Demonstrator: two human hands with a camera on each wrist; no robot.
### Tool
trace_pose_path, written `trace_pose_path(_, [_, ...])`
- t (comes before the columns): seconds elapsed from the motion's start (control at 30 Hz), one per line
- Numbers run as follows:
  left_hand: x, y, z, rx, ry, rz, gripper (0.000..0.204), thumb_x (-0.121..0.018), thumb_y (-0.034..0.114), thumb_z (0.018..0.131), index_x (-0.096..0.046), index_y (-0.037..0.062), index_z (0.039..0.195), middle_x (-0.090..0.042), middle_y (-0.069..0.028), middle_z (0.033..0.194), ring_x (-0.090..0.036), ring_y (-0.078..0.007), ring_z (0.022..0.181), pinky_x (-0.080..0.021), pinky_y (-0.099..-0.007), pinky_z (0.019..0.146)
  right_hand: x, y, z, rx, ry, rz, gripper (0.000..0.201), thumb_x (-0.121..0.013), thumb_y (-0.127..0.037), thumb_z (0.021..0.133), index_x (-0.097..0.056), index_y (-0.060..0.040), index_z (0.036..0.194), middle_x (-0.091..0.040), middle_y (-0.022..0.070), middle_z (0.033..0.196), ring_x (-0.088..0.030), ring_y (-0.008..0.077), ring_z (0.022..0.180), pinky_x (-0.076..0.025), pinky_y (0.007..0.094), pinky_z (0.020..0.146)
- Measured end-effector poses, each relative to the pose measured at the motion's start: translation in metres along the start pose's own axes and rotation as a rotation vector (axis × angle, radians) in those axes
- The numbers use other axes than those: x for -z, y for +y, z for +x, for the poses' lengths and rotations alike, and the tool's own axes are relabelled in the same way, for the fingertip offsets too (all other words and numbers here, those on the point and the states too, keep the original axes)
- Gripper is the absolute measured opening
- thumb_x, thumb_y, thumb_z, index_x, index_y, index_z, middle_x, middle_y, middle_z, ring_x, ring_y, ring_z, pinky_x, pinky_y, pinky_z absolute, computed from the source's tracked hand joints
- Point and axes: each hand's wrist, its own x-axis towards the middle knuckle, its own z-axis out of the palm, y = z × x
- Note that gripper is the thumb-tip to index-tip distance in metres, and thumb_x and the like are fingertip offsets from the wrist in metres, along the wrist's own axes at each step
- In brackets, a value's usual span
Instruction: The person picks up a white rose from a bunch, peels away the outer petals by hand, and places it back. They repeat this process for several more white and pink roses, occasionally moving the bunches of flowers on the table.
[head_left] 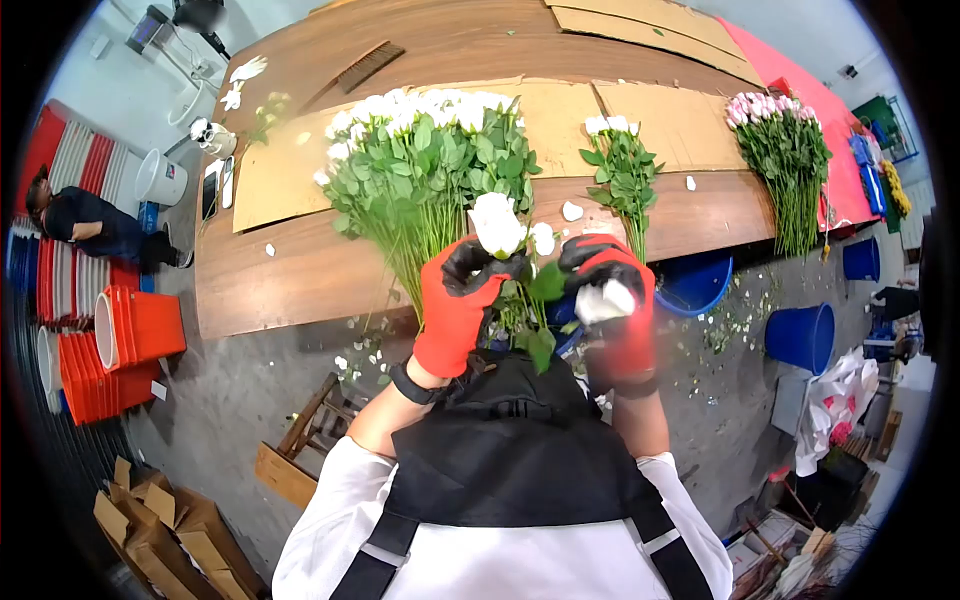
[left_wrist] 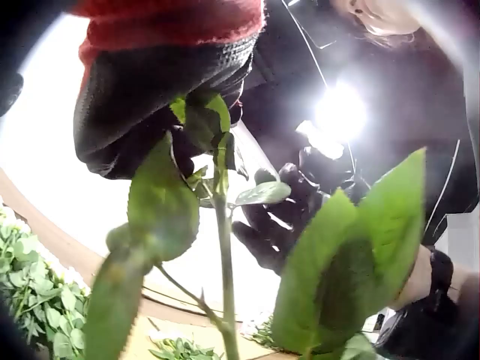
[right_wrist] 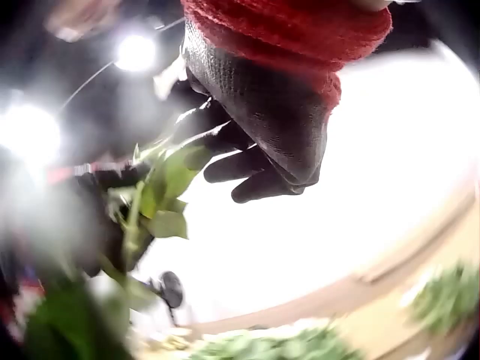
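Observation:
Both hands wear red gloves with black palms. My left hand (head_left: 462, 295) grips a white rose (head_left: 498, 226) by its stem just under the bloom, which stands upright above the fingers. Green leaves (left_wrist: 161, 199) and the thorny stem (left_wrist: 226, 262) run down below that hand. To the right of the rose, my right hand (head_left: 615, 290) is slightly blurred and pinches loose white petals (head_left: 604, 301) at its thumb and fingertips. Its other fingers (right_wrist: 236, 165) are spread fairly straight in the right wrist view. Another white petal (head_left: 543, 238) shows between the hands, beside the bloom.
On the wooden table (head_left: 290, 295) lie a large bunch of white roses (head_left: 430, 150), a smaller bunch (head_left: 625, 175) and pink roses (head_left: 780, 150) on cardboard (head_left: 665, 130). A brush (head_left: 370, 66) lies behind. Blue buckets (head_left: 800, 338) and a wooden stool (head_left: 300, 440) stand on the petal-strewn floor.

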Motion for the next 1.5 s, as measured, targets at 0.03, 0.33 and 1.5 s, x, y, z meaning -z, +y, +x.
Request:
trace_pose_path(0.03, [-0.001,0.001,-0.001,-0.022,0.007,0.016,0.030,-0.067,-0.002,0.081,-0.062,-0.0032,0.111,-0.067,-0.0047,0.096,-0.061,-0.0112,0.085,-0.049,-0.0270,0.079,0.001,-0.005,-0.001,0.017,0.011,-0.197,0.022,-0.057,-0.006,0.082,-0.064,0.0011,0.102,-0.062,0.0130,0.106,-0.058,0.0244,0.101,-0.046,0.0331,0.089])
trace_pose_path(0.33, [-0.013,-0.008,-0.006,-0.283,0.062,0.376,0.034,-0.071,-0.006,0.074,-0.059,-0.0011,0.106,-0.064,-0.0040,0.085,-0.058,-0.0101,0.077,-0.048,-0.0252,0.068,-0.055,-0.042,0.011,0.162,0.226,-0.647,0.036,-0.082,-0.008,0.066,-0.065,-0.0052,0.098,-0.065,0.0081,0.106,-0.058,0.0296,0.099,-0.042,0.0397,0.088])
trace_pose_path(1.5, [-0.009,-0.010,-0.007,0.027,-0.203,0.119,0.036,-0.064,-0.006,0.079,-0.057,-0.0053,0.115,-0.065,-0.0099,0.100,-0.063,-0.0144,0.089,-0.050,-0.0284,0.081,-0.053,-0.026,0.010,-0.049,0.267,0.008,0.031,-0.063,0.004,0.079,-0.061,0.0031,0.110,-0.060,0.0075,0.114,-0.057,0.0152,0.103,-0.045,0.0274,0.089])
